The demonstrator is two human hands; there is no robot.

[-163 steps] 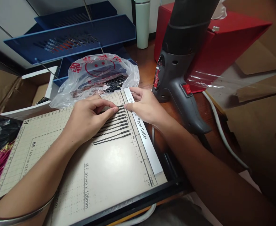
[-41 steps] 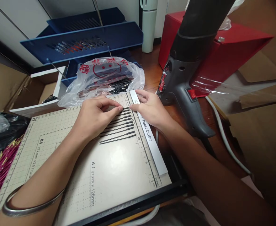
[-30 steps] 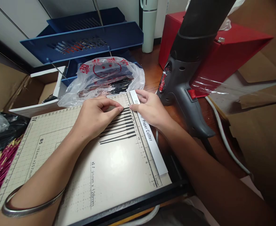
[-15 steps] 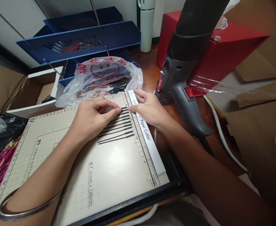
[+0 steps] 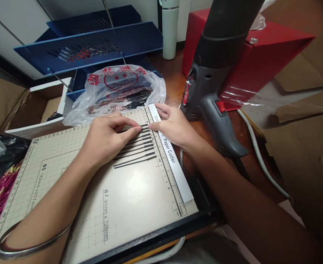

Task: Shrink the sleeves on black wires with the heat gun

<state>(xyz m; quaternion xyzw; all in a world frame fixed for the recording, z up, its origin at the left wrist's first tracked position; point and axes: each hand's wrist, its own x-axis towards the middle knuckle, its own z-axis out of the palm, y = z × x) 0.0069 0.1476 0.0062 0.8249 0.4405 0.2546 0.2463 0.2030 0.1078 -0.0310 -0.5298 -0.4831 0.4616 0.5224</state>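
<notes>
A cream paper cutter board (image 5: 134, 198) with printed scales lies in front of me. Across it, several thin black wires (image 5: 135, 160) are laid in a row, their thicker dark sleeved ends toward the ruler. My left hand (image 5: 106, 137) is closed, thumb and index finger pinching a black wire at the far end of the row. My right hand (image 5: 174, 126) lies over the white strip (image 5: 172, 161) along the board's right edge. Its thumb rests by the ruler near the wire ends, while the other fingers stretch out beyond the strip, apart from the thumb.
A clear plastic bag (image 5: 95, 99) of black wires sits behind the board. A grey heat gun (image 5: 216, 95) stands to the right, before a red box (image 5: 271, 58). Blue racks (image 5: 90, 47) and a pale bottle (image 5: 169, 33) are behind. Magenta wires (image 5: 2, 205) lie left.
The whole view has shifted slightly. Both hands keep nearly the same position on the board, and the wires lie as before.
</notes>
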